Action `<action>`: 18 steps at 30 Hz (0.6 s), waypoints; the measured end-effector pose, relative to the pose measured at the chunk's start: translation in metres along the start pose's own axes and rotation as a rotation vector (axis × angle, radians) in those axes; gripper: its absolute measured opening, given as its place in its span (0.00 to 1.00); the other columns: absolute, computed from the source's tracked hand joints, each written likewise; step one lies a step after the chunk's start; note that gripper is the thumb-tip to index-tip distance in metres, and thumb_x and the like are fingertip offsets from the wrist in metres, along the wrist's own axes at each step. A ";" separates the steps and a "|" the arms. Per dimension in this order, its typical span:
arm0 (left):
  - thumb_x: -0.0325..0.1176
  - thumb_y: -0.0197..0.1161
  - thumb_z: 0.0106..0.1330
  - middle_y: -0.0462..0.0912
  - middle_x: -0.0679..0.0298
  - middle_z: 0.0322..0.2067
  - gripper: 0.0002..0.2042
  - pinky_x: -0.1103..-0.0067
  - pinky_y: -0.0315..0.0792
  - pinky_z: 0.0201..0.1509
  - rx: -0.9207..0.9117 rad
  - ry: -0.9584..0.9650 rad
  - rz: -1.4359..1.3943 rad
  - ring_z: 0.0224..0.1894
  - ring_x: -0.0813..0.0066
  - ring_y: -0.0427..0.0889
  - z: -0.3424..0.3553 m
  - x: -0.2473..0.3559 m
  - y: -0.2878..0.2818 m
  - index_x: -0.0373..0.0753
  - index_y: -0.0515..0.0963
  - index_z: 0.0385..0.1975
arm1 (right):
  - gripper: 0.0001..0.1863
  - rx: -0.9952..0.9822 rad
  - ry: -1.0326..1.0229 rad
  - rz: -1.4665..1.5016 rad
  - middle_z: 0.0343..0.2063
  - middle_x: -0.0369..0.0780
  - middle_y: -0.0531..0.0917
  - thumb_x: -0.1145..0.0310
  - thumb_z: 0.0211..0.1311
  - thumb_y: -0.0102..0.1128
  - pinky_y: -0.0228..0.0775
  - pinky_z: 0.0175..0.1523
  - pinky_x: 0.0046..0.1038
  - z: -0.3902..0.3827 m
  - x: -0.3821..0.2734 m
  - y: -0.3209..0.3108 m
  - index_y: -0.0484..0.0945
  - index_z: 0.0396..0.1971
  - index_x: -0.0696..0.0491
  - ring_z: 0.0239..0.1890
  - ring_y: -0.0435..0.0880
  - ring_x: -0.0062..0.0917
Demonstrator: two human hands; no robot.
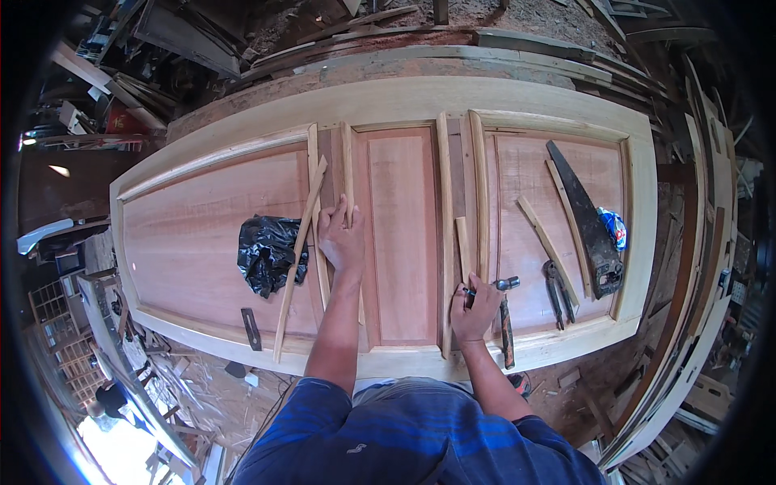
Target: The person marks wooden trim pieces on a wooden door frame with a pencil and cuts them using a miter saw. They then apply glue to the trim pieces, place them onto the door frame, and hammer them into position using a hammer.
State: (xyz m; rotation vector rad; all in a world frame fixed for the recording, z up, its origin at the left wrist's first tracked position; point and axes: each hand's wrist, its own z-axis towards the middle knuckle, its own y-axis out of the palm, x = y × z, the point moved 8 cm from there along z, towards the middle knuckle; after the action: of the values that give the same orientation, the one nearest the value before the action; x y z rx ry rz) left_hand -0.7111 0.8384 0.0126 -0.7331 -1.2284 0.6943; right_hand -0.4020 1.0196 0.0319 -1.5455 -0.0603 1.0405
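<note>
A wooden panel door (420,99) lies flat in front of me. My left hand (343,242) rests on a narrow moulding strip (347,162) along the left side of the middle panel, its fingers stretched forward. At the right side of that panel, my right hand (477,311) is closed around a small dark thing that I cannot make out. A short wooden strip (462,242) lies just ahead of this hand. Close by on the right is a hammer (507,327) with a dark head. Another long moulding strip (445,194) borders the middle panel.
On the left panel are a black plastic bag (271,255), a loose strip (295,271) and a dark flat metal piece (251,329). The right panel carries a handsaw (584,210), pincers (556,291), loose strips (546,242) and a blue-white packet (614,229). Boards (695,283) stand at right.
</note>
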 end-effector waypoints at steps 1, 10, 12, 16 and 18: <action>0.29 0.78 0.61 0.84 0.58 0.38 0.19 0.69 0.81 0.43 0.014 0.012 -0.019 0.38 0.61 0.86 0.000 0.002 -0.001 0.39 0.90 0.53 | 0.20 0.004 -0.004 -0.002 0.35 0.45 0.78 0.69 0.63 0.67 0.65 0.52 0.45 0.001 -0.001 -0.001 0.83 0.54 0.56 0.41 0.76 0.42; 0.29 0.78 0.61 0.84 0.57 0.38 0.19 0.68 0.82 0.44 -0.036 -0.033 0.004 0.39 0.60 0.87 -0.002 0.002 0.001 0.39 0.90 0.53 | 0.20 0.032 -0.040 -0.029 0.36 0.45 0.77 0.69 0.62 0.68 0.65 0.52 0.46 -0.001 0.000 -0.001 0.82 0.54 0.56 0.41 0.75 0.43; 0.30 0.78 0.61 0.85 0.57 0.38 0.19 0.67 0.81 0.44 -0.002 -0.013 -0.007 0.39 0.59 0.86 0.001 -0.001 -0.001 0.39 0.90 0.53 | 0.20 0.015 -0.020 -0.010 0.37 0.46 0.78 0.70 0.62 0.68 0.65 0.53 0.46 -0.001 -0.001 0.001 0.82 0.54 0.56 0.42 0.75 0.44; 0.31 0.78 0.60 0.85 0.57 0.38 0.19 0.66 0.81 0.45 0.019 -0.032 -0.064 0.39 0.58 0.86 0.001 0.001 0.000 0.39 0.90 0.53 | 0.19 0.021 -0.018 -0.011 0.38 0.47 0.79 0.71 0.62 0.68 0.66 0.54 0.46 0.001 -0.003 -0.001 0.81 0.54 0.57 0.43 0.75 0.44; 0.31 0.78 0.60 0.85 0.57 0.38 0.19 0.66 0.81 0.45 0.021 -0.023 -0.050 0.39 0.58 0.86 0.001 0.000 0.001 0.38 0.90 0.53 | 0.19 0.023 -0.017 -0.008 0.37 0.47 0.79 0.71 0.62 0.68 0.66 0.53 0.46 0.002 -0.003 -0.002 0.82 0.53 0.57 0.43 0.76 0.44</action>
State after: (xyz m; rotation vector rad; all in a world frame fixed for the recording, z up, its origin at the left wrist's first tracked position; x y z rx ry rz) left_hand -0.7121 0.8387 0.0119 -0.6765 -1.2547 0.6747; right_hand -0.4039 1.0195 0.0359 -1.5144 -0.0662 1.0447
